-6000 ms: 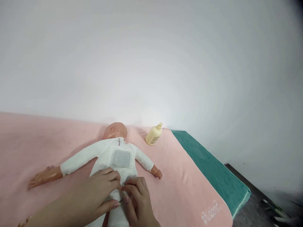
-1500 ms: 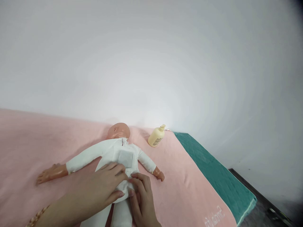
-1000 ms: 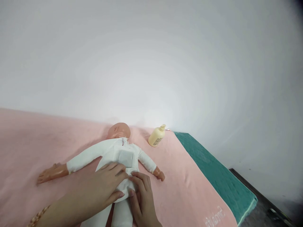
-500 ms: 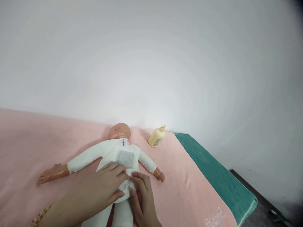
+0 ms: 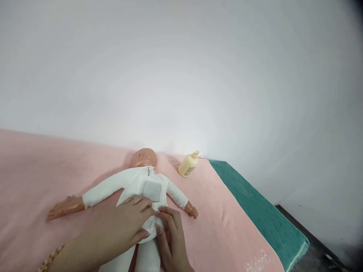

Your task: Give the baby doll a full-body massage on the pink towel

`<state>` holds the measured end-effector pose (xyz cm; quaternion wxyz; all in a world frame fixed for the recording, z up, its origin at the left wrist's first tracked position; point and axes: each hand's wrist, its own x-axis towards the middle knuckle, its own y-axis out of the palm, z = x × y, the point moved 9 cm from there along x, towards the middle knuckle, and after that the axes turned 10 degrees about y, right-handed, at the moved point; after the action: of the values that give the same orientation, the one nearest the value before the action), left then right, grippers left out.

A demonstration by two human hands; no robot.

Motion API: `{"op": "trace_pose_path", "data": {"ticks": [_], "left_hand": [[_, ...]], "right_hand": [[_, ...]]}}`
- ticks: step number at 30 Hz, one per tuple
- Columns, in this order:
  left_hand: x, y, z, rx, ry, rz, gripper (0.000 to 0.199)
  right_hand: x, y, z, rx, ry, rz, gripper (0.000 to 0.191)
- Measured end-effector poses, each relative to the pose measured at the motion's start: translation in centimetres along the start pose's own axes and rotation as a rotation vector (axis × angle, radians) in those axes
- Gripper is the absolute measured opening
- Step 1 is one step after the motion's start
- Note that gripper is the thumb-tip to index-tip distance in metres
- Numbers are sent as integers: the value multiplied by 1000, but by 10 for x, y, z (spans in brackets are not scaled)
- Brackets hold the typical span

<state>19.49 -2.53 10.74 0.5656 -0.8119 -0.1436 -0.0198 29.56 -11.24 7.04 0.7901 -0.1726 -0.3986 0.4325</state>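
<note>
A baby doll (image 5: pixel 130 183) in a white cloth suit lies on its back, arms spread, with a grey square patch (image 5: pixel 152 190) on its chest. Around its hips is a white diaper (image 5: pixel 153 228), partly hidden by my hands. My left hand (image 5: pixel 133 217), a braided band at its wrist, lies across the doll's belly and the diaper's left side, fingers stretched and thumb apart. On the other side my right hand (image 5: pixel 172 234) has its fingers bent and its thumb against the diaper's edge, apparently gripping it. The fingertips of both hands nearly meet at the waist.
A pale yellow pump bottle (image 5: pixel 188 165) stands right of the doll's head. The pink cloth (image 5: pixel 221 226) with white lettering lies under everything, over a green cloth (image 5: pixel 255 204) at the right. A pale wall (image 5: pixel 176 75) rises behind.
Both hands stay at the doll's waist with almost no movement. The whole view has shifted very slightly; the doll and the bottle rest where they were.
</note>
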Motion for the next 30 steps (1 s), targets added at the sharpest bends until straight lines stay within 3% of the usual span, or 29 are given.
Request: {"op": "trace_pose_path", "data": {"ticks": [6,11,21,24,30], "left_hand": [[3,-9,-5,-11,72,-66,24],[5,-14,0,7,126,-167,29],[4,6,63,204,70,-535,48],[7,14,75,249,40,-522,59],[9,24,80,251,20,-467,59]], "right_hand": [[-1,-4,-9,68,13,-39,28],[17,-3,-20,94,127,4,30],[78,27,-4,117,115,191,39],[88,33,-5,100,125,226,37],[89,37,-9,109,172,228,30]]}}
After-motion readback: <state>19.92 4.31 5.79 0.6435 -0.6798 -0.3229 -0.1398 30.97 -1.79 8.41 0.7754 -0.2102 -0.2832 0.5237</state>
